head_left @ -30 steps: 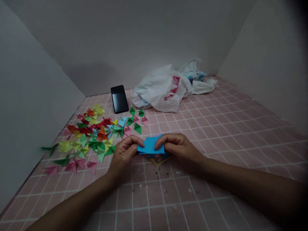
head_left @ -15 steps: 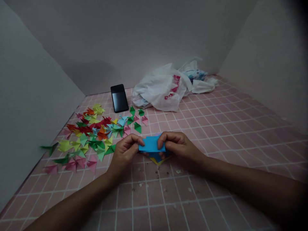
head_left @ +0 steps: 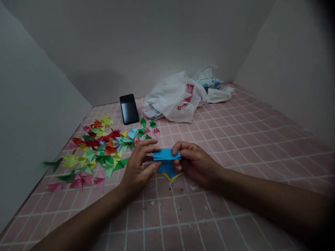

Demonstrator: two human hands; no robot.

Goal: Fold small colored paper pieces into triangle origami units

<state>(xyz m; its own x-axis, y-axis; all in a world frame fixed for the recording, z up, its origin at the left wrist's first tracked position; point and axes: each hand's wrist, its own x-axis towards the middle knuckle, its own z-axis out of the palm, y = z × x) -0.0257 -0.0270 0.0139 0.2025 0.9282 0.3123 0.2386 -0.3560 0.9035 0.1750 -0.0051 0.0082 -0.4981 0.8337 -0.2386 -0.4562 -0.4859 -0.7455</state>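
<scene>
A folded strip of blue origami paper [head_left: 164, 154] is held up in front of me, its long lower edge parted slightly. My right hand [head_left: 195, 160] pinches its right end between thumb and fingers. At the left end, my left hand [head_left: 141, 164] has its fingers apart, the fingertips beside or touching the paper's edge and the thumb lower down. Below the strip lie loose paper sheets, a blue sheet [head_left: 167, 169] over a yellow sheet [head_left: 171, 178], partly hidden by the strip and hands.
To the left spreads a pile of small folded paper cranes [head_left: 104, 158] in several colours. Behind them a black phone [head_left: 129, 109] leans back. A crumpled white plastic bag [head_left: 170, 97] sits near the far wall. Pink checked cloth [head_left: 222, 139] covers the surface, with walls on three sides.
My left hand has loosened from the strip's left end and spread its fingers. The right hand keeps its pinch, and the strip has tilted, showing its parted lower edge.
</scene>
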